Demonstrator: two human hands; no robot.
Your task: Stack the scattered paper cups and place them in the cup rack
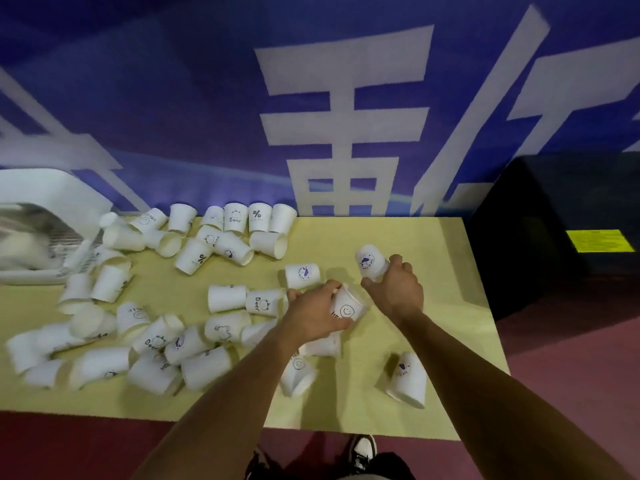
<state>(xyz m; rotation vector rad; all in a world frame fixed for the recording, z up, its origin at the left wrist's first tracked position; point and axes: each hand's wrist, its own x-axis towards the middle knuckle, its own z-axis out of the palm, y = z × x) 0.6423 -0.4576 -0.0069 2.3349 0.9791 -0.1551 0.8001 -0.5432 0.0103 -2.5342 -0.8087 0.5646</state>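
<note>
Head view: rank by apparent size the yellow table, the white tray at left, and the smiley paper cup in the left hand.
1. Yellow table
2. White tray, cut off by the frame, so its full size is unsure
3. Smiley paper cup

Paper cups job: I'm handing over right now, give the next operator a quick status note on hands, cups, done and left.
Left hand grips a smiley cup at mid-table.
Right hand grips a blue-logo cup, bottom up.
The two cups are not yet nested.
Dozens of loose cups lie tipped over across the yellow table, mostly on the left side and along the back edge.
White rack at far left is blurred; contents unclear.
Left: nearly all stacking, then racking.
</note>
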